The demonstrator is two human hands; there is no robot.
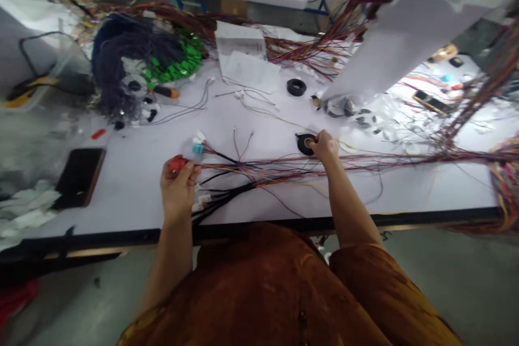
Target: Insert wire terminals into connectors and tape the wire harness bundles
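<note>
My left hand (179, 186) is closed around a red connector (177, 163) at the left end of a bundle of thin wires (284, 165). My right hand (325, 146) pinches a roll of black tape (305, 144) by its edge, just above the same wires. Beside the left hand lies a light-blue connector (198, 148) with white ones behind it. Below the bundle, several black-wrapped branches (227, 194) spread left and end in white connectors (201, 203) near the table's front edge.
A second black tape roll (296, 87) lies farther back, near a white post (393, 48). At left are a phone (80, 177), a pile of dark cables with green connectors (174, 62), and an orange-handled tool (166, 91). White papers (247, 65) lie at the back.
</note>
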